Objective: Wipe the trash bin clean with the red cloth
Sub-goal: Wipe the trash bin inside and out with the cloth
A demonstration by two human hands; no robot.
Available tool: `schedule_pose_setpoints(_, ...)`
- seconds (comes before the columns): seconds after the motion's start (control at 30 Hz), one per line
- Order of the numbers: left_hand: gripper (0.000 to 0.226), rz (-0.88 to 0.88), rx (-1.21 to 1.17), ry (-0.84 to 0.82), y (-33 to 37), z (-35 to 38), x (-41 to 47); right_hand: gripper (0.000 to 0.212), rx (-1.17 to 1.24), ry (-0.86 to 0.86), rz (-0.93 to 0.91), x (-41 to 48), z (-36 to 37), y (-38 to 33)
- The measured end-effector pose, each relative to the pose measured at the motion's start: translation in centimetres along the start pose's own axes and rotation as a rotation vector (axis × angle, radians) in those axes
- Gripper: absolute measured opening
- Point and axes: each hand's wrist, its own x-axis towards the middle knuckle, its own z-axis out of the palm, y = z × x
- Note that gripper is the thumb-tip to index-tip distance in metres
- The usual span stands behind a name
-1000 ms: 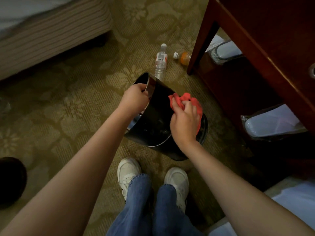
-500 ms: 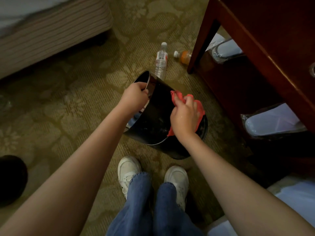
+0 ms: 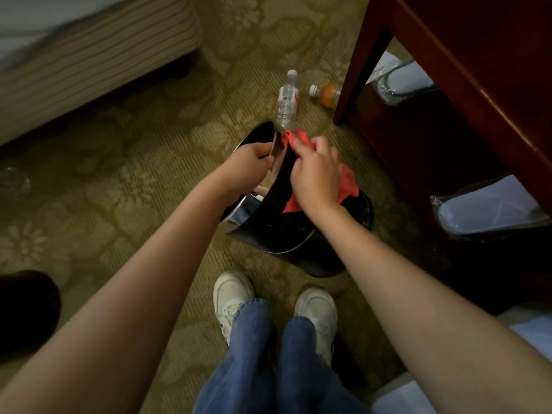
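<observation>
A black trash bin [image 3: 301,234] with a shiny metal rim stands tilted on the carpet just beyond my white shoes, its mouth turned to the left. My left hand [image 3: 248,165] grips the far part of the rim and holds the bin at that angle. My right hand [image 3: 316,171] is closed on the red cloth [image 3: 348,182] and presses it against the bin's outer wall near the top edge. One corner of the cloth sticks out beyond my fingers toward the rim. Most of the cloth lies under my palm.
A clear water bottle [image 3: 287,100] and an orange drink bottle [image 3: 327,93] lie on the carpet behind the bin. A dark red wooden desk [image 3: 466,70] stands at right, with plastic-lined bins [image 3: 490,210] beneath it. A striped bed base [image 3: 89,55] fills the upper left. A dark object [image 3: 27,309] sits at lower left.
My right hand has slid the red cloth up the bin's wall from the middle toward the rim, close to my left hand. The left hand keeps its grip on the rim.
</observation>
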Motion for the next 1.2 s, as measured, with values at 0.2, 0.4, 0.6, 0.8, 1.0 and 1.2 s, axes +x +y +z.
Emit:
schedule_pose_setpoints(0.2, 0.029, -0.005, -0.09, -0.052, 0.1, -0.2, 0.3, 0.051, 0.092, 0.106, -0.246, -3.7, 0.3, 1.4)
schedule_pose_setpoints(0.4, 0.035, -0.017, -0.163, -0.017, 0.3, 0.3, 0.8, 0.051, -0.002, 0.133, -0.342, -5.0, 1.0, 1.2)
schedule_pose_setpoints(0.6, 0.03, -0.019, -0.352, -0.12, 1.1, 0.6, -0.1, 0.047, -0.001, 0.09, -0.091, 0.0, -0.4, -0.3)
schedule_pose_setpoints(0.8, 0.036, -0.04, -0.308, -0.095, 0.6, -0.1, 0.1, 0.049, 0.059, 0.151, -0.278, -3.3, 1.0, 0.4)
schedule_pose_setpoints(1.0, 0.036, -0.063, -0.251, -0.089, 0.2, -0.8, -0.3, 0.051, 0.019, 0.174, -0.305, -3.7, 1.9, 0.1)
schedule_pose_setpoints(1.2, 0.03, -0.06, -0.276, -0.034, -0.4, -0.5, -0.3, 0.049, 0.019, 0.098, -0.081, -0.4, 1.1, -1.3)
